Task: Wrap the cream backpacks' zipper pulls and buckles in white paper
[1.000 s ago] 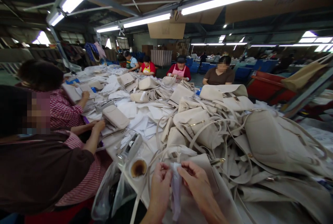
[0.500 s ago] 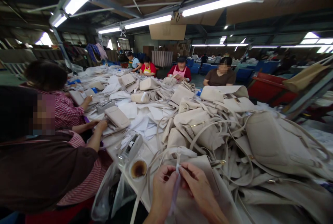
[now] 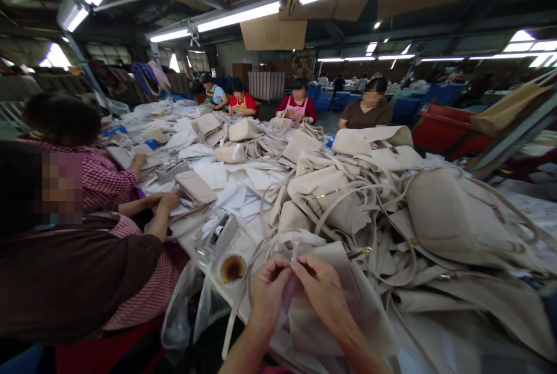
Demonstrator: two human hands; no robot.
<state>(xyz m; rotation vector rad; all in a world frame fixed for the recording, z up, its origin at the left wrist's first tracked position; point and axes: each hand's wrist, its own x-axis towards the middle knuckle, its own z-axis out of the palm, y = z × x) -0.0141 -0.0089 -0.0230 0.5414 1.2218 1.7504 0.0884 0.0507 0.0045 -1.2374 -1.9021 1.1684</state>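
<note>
My left hand (image 3: 267, 293) and my right hand (image 3: 324, 290) meet at the near edge of the table, fingers pinched together on a thin white strip of plastic or tissue (image 3: 290, 290) that hangs between them. Both hands hover over a flat beige bag piece (image 3: 348, 293) lying in front of me. A big heap of beige handbags (image 3: 339, 200) with long straps rises just behind the hands.
A cup with a brown stain (image 3: 232, 268) and a tape dispenser (image 3: 219, 235) sit left of my hands. A clear plastic bag (image 3: 185, 316) hangs off the table edge. Co-workers sit close on my left (image 3: 78, 258) and across the long table (image 3: 369, 110). White papers (image 3: 239, 188) cover the middle.
The white strip, first spread loosely between my hands, has been drawn narrow and my fingertips have come closer together. The view has tipped slightly down.
</note>
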